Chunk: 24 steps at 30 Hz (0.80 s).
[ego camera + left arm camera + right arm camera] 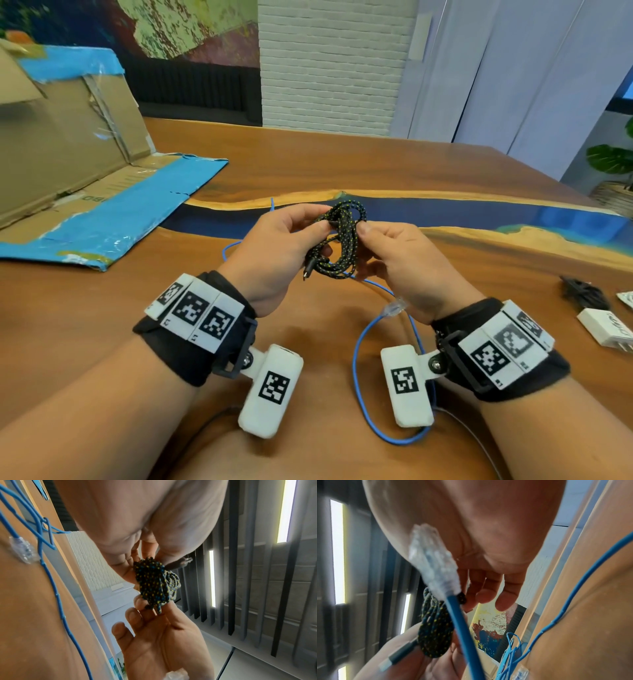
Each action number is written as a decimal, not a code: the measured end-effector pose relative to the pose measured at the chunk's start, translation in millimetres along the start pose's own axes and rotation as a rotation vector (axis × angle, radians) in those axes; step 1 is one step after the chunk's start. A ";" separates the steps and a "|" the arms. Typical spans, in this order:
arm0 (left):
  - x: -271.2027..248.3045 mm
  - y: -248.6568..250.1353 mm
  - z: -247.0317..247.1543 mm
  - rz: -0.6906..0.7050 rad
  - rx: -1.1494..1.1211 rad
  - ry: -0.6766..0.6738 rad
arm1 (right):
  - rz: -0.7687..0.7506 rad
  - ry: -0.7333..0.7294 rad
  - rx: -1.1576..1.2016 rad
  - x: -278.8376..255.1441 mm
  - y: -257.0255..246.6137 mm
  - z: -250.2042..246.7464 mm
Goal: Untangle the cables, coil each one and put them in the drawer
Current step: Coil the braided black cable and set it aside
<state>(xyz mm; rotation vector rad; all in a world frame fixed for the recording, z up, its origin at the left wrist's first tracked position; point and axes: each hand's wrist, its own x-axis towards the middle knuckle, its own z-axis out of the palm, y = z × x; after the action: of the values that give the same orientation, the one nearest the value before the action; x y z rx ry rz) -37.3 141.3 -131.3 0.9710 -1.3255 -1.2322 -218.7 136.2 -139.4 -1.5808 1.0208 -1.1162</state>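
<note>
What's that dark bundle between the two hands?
A coiled black braided cable with yellow flecks, pinched by the left hand and right hand above the wooden table; clearest in the head view.

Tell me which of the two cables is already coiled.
The black braided cable, held above the table between the left hand and right hand, is looped into a bundle. The blue cable lies loose across the table.

Two cables are in view: one black braided cable flecked with yellow and blue (pixel 342 240), coiled, and one thin blue network cable with clear plastic plugs (pixel 359 377). Two hands show, the left hand (pixel 274 246) and the right hand (pixel 400 260). One flattened brown cardboard box with blue tape (pixel 85 171) and one small white rectangular charger (pixel 604 329) also appear.
</note>
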 end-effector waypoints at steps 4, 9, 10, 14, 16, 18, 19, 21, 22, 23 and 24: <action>0.5 -0.1 -1.5 0.015 0.003 -0.029 | -0.007 0.079 0.110 1.1 -1.0 3.8; -5.2 -2.1 7.0 0.032 0.036 -0.075 | -0.036 0.221 0.232 1.1 -1.2 2.7; -5.9 -2.7 8.4 0.033 0.029 -0.082 | -0.032 0.229 0.256 0.7 -1.2 2.4; -5.7 -3.2 8.7 0.036 -0.014 -0.072 | 0.050 0.165 0.424 -0.3 -3.0 1.1; -6.3 -2.4 8.1 0.051 -0.017 -0.078 | 0.088 0.133 0.484 -1.0 -2.5 0.7; -6.7 -2.1 7.9 0.066 -0.024 -0.084 | 0.100 0.104 0.473 -2.2 -3.5 0.3; -6.4 -1.8 7.6 0.077 -0.026 -0.080 | 0.099 0.090 0.463 -2.6 -4.7 -1.1; -5.0 -1.2 5.9 0.100 -0.023 -0.058 | 0.107 0.063 0.491 -4.3 -8.6 -6.0; -4.2 -1.2 5.0 0.107 -0.018 -0.044 | 0.110 0.037 0.513 -5.0 -10.9 -8.8; -3.9 -1.2 4.3 0.111 -0.010 -0.030 | 0.096 0.005 0.513 -5.9 -13.5 -11.1; -4.1 -1.2 3.9 0.112 -0.004 -0.019 | 0.069 -0.017 0.476 -6.5 -15.5 -11.7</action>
<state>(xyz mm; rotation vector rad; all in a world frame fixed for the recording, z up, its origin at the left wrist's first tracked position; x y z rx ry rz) -40.7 145.7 -132.8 0.8721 -1.3732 -1.1605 -229.8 143.6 -123.8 -1.1633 0.7227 -1.1901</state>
